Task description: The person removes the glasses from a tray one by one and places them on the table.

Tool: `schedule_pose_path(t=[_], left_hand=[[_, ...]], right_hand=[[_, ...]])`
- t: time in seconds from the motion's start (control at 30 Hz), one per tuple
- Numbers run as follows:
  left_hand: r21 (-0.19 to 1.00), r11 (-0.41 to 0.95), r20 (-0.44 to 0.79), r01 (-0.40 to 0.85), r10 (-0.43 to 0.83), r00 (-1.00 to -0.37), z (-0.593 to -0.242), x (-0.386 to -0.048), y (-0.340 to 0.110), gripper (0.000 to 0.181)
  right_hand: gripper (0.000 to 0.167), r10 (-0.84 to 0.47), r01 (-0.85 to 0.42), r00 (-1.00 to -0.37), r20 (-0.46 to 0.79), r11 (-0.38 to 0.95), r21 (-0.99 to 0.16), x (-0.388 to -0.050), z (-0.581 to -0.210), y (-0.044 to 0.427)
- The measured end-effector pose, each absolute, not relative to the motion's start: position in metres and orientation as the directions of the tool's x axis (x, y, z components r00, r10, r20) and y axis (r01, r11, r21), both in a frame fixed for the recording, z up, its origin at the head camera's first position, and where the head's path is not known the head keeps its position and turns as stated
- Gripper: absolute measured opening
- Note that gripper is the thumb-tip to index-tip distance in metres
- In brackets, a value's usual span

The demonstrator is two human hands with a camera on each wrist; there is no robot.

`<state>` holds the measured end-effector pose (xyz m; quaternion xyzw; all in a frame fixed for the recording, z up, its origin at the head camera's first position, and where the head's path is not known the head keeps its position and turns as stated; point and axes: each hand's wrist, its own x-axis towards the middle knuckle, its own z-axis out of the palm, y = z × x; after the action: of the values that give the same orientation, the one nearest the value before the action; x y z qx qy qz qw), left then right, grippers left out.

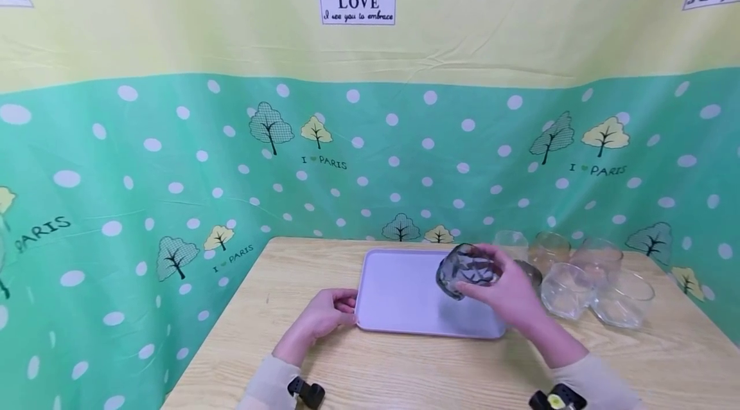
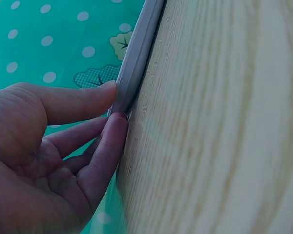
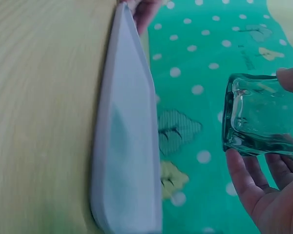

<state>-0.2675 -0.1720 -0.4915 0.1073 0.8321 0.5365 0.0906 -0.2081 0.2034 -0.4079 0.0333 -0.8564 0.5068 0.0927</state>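
A dark grey-tinted glass cup [image 1: 459, 274] is tilted above the right half of a pale lilac tray [image 1: 399, 297]. My right hand [image 1: 516, 294] grips this cup between thumb and fingers; in the right wrist view the glass cup [image 3: 259, 114] looks squarish with a thick base, held apart from the tray [image 3: 129, 161]. At the tray's near left corner is my left hand [image 1: 325, 313]. Up close, the left hand [image 2: 53, 151] pinches the tray's rim [image 2: 136, 53], thumb on one side and a finger against the other.
Right of the tray stand several glasses: clear ones [image 1: 566, 291], an amber one [image 1: 550, 252], a pinkish one [image 1: 598, 262] and a dark grey one [image 1: 529, 272], partly behind my right hand. A polka-dot curtain [image 1: 358, 191] hangs behind the wooden table [image 1: 416, 371].
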Motion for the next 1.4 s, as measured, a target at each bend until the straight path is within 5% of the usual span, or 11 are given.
schedule_pose_path(t=[0.83,1.1,1.4], left_hand=[[0.905,0.417,-0.047,0.084,0.294,-0.955,-0.492,-0.270,-0.167,0.059],[0.909,0.407,-0.048,0.084,0.304,-0.951,-0.491,-0.271,-0.167,0.059],[0.908,0.412,-0.042,0.081,0.283,-0.958,-0.487,-0.269,-0.174,0.060]], right_hand=[[0.089,0.386,-0.036,-0.880,0.277,0.526,-0.849,-0.171,-0.378,0.394],[0.103,0.375,0.097,-0.899,0.227,0.676,-0.731,-0.162,-0.372,0.449],[0.096,0.408,0.155,-0.892,0.194,0.679,-0.717,-0.168,-0.375,0.496]])
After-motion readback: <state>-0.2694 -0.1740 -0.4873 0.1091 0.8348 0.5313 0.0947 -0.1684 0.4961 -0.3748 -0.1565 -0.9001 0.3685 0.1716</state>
